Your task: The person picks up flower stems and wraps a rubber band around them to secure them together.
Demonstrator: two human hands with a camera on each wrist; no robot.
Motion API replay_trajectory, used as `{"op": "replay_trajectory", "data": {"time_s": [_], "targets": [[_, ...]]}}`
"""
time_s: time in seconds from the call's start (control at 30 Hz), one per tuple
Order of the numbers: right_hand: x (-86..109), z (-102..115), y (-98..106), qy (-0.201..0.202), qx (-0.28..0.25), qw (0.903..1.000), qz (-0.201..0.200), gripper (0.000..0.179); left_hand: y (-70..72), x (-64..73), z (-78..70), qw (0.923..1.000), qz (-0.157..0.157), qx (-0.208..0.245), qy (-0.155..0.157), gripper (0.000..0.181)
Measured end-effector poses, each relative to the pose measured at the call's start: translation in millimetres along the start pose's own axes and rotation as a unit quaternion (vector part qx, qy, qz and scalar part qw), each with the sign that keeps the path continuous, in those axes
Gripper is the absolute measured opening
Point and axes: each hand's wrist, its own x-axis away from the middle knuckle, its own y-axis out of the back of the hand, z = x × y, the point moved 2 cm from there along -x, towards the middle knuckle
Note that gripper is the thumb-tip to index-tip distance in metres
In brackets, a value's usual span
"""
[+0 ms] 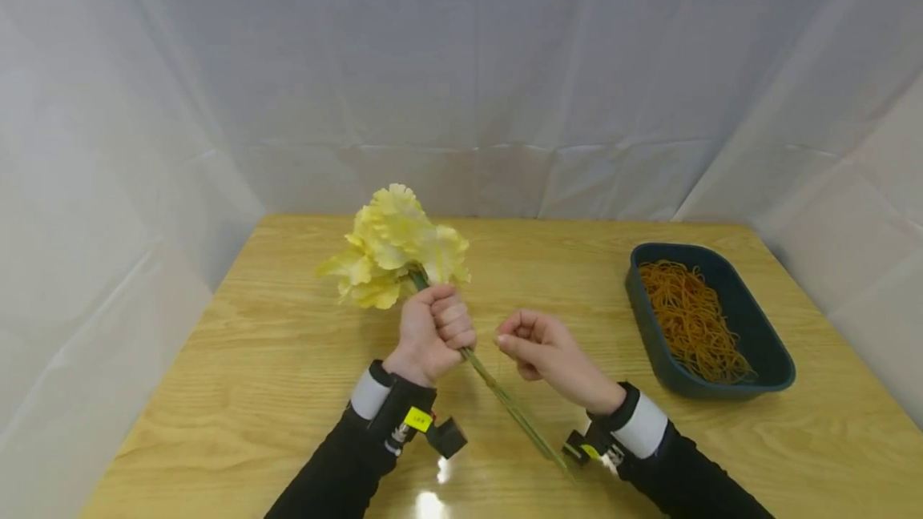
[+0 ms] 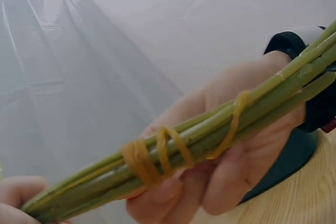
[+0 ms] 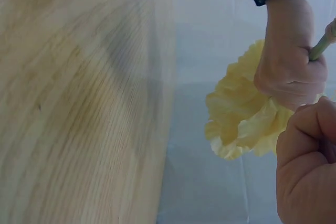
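My left hand (image 1: 436, 331) grips a bunch of yellow artificial-looking flowers (image 1: 392, 247) just below the blooms, its fingers curled round the green stems (image 1: 515, 411). The stems slant down toward the lower right. In the left wrist view, a yellowish rubber band (image 2: 142, 163) is wound several times round the stems, with one looser turn farther along. My right hand (image 1: 551, 355) is beside the stems, thumb and forefinger drawn together. Behind the stems, its fingers (image 2: 226, 182) are at that looser turn, pinching the band. The right wrist view shows the blooms beyond the left fist.
At the right of the wooden table (image 1: 267, 327) stands a dark green tub (image 1: 764, 335) holding a heap of orange-brown rubber bands (image 1: 688, 319). White sheeting (image 1: 469, 86) hangs behind the table and at both sides.
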Motion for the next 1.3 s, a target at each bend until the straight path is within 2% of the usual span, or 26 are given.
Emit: {"op": "replay_trajectory", "data": {"time_s": [0.17,0.33,0.57,0.77,0.93,1.07,1.3], "targets": [[-7.8,6,-1,0.035,0.042,0.9985,-0.006,0.017,0.9,-2.4,7.3,0.9996,-0.004,-0.023,0.015,0.051],[-17.1,19,4,0.083,0.084,0.9927,-0.022,0.011,1.3,-3.0,12.6,0.9988,-0.02,-0.043,0.012,0.051],[-25.0,31,12,0.099,0.131,0.9852,-0.051,0.008,1.0,-4.6,22.7,0.9972,-0.005,-0.07,0.027,0.05],[-14.6,37,15,0.109,0.169,0.9762,-0.083,0.006,1.0,-4.3,19.8,0.9964,-0.022,-0.082,0.007,0.052],[5.6,45,11,0.128,0.23,0.9608,-0.088,0.005,0.5,-3.3,14.2,0.998,-0.022,-0.058,-0.011,0.051],[18.6,46,4,0.12,0.256,0.9567,-0.071,0.005,-0.7,-2.5,11.9,0.9986,-0.016,-0.048,-0.013,0.05],[26.8,36,0,0.057,0.235,0.9703,-0.015,0.006,-1.3,-2.2,12.6,0.9979,-0.03,-0.057,-0.013,0.051]]}}
